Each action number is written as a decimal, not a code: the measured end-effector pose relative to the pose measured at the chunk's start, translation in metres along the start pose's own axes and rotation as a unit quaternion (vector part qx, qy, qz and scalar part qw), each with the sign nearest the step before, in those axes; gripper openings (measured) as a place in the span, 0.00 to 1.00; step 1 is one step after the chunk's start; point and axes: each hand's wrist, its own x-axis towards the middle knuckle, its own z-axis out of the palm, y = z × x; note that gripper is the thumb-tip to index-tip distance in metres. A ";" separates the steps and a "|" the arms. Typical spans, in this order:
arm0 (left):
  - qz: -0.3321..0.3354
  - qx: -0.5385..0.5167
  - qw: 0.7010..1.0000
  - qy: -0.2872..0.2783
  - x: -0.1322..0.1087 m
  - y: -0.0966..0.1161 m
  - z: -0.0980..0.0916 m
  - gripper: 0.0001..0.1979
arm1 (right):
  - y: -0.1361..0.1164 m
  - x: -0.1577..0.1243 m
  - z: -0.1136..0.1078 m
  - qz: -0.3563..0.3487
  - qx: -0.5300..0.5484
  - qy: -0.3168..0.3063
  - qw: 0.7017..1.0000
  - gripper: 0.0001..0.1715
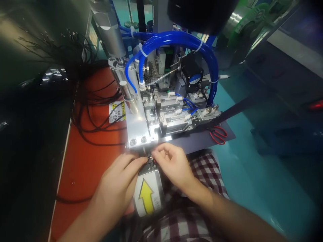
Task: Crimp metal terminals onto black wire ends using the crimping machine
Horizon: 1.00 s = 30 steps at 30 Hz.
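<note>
My left hand (121, 178) and my right hand (174, 164) meet at the front of a metal machine (138, 124). Both have thumb and fingers pinched together at a small dark fixture (150, 164). Something tiny lies between the fingertips, too small to name. Just below the fixture is a white plate (147, 193) with a yellow arrow (146, 196) pointing away from me. The left hand partly covers this plate's left side. Above the fingers, the machine's silver plate carries bolts and a vertical rod (127, 94).
Thick blue air tubes (174, 38) arch over the machine's small cylinders (176, 122). Black cables (93, 111) lie over the orange surface (83, 178) at left, near a yellow warning label (117, 111). Red-handled pliers (218, 135) rest at right. Checkered cloth (209, 171) covers my lap.
</note>
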 end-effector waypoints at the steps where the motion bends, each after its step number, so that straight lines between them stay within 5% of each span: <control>1: 0.004 0.003 1.000 0.000 0.002 0.001 -0.001 0.12 | 0.002 0.000 0.002 0.002 0.017 0.005 1.000 0.11; 12: 0.012 0.015 1.000 -0.008 0.003 0.003 -0.004 0.11 | 0.008 -0.002 -0.001 -0.144 -0.089 0.030 0.985 0.08; 19: -0.006 -0.001 1.000 -0.005 0.000 0.002 -0.002 0.12 | 0.007 -0.002 -0.003 -0.060 -0.062 0.033 0.996 0.09; 24: -0.011 -0.004 1.000 -0.009 -0.004 -0.001 0.000 0.13 | 0.008 0.003 -0.012 0.102 0.016 -0.041 0.994 0.10; 30: -0.034 -0.008 0.999 -0.006 -0.008 -0.001 0.005 0.13 | 0.004 -0.013 -0.012 0.078 0.025 -0.017 0.996 0.11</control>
